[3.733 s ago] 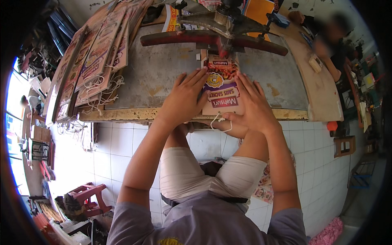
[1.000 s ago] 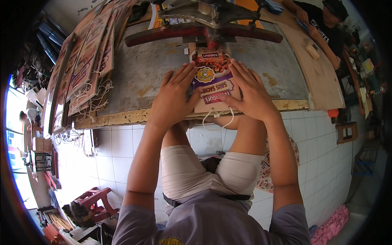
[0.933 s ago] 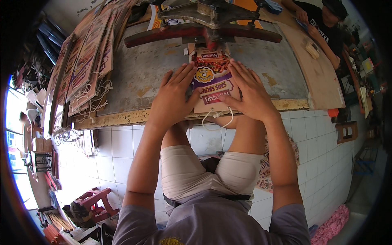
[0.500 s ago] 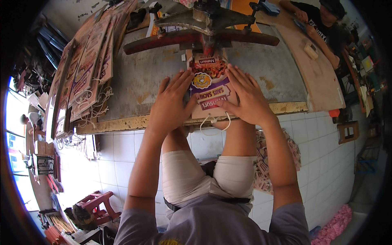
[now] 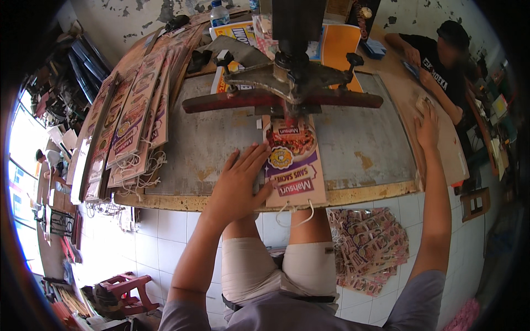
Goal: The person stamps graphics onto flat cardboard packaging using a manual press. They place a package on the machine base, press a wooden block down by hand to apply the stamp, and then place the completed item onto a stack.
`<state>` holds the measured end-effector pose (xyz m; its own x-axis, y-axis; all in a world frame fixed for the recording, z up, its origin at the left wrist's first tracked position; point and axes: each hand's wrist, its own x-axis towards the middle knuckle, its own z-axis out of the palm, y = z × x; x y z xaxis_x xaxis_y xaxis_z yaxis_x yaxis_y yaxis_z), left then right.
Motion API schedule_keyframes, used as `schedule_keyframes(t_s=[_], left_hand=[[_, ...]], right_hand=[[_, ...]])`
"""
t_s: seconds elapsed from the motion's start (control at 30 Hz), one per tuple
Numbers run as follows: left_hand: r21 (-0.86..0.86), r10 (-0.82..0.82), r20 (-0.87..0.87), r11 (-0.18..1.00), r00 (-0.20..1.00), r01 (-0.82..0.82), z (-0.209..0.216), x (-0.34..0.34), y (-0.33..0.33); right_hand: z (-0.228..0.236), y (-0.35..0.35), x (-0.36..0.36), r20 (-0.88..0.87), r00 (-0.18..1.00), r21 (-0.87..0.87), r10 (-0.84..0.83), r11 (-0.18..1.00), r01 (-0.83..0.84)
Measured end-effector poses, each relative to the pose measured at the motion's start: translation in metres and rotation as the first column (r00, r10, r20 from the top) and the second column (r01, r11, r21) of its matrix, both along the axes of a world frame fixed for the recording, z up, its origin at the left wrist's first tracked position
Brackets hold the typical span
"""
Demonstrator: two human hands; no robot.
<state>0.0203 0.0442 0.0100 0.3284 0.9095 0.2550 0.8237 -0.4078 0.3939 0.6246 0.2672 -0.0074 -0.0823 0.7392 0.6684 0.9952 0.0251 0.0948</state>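
In front of me on the grey metal plate lies a printed cardboard sign (image 5: 292, 165), tan, purple and red, with a white string loop (image 5: 298, 215) hanging over the near edge. My left hand (image 5: 237, 179) rests flat along the sign's left edge, fingers spread, gripping nothing. At the far right, my right hand (image 5: 428, 129) has its fingers over the near part of a small tan block (image 5: 424, 103) on the brown board. The fingers partly cover that block. A press head with a red crossbar (image 5: 237, 103) stands above the sign's far end.
Stacks of similar strung signs (image 5: 132, 121) cover the table's left side. Loose printed pieces (image 5: 370, 245) lie in a pile on the tiled floor. A person (image 5: 444, 71) sits at the right, hands on a dark item. A water bottle (image 5: 219, 15) stands at the back.
My right hand has left the sign's right edge and reached the tan block at the far right. My left hand stays at the sign's left edge. The view has shifted, showing more of the back.
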Motion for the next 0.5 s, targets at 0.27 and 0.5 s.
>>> schedule_keyframes(t_s=[0.27,0.5], left_hand=[[-0.029,0.028,-0.013,0.999,1.0,-0.028,0.008,0.001,-0.01],[-0.01,0.034,-0.011,0.999,0.999,-0.035,0.005,0.0,-0.008]], right_hand=[[-0.011,0.042,0.04,-0.131,0.976,-0.136,-0.172,0.979,0.154],[-0.019,0.049,0.062,-0.189,0.98,-0.082,-0.059,0.996,0.044]])
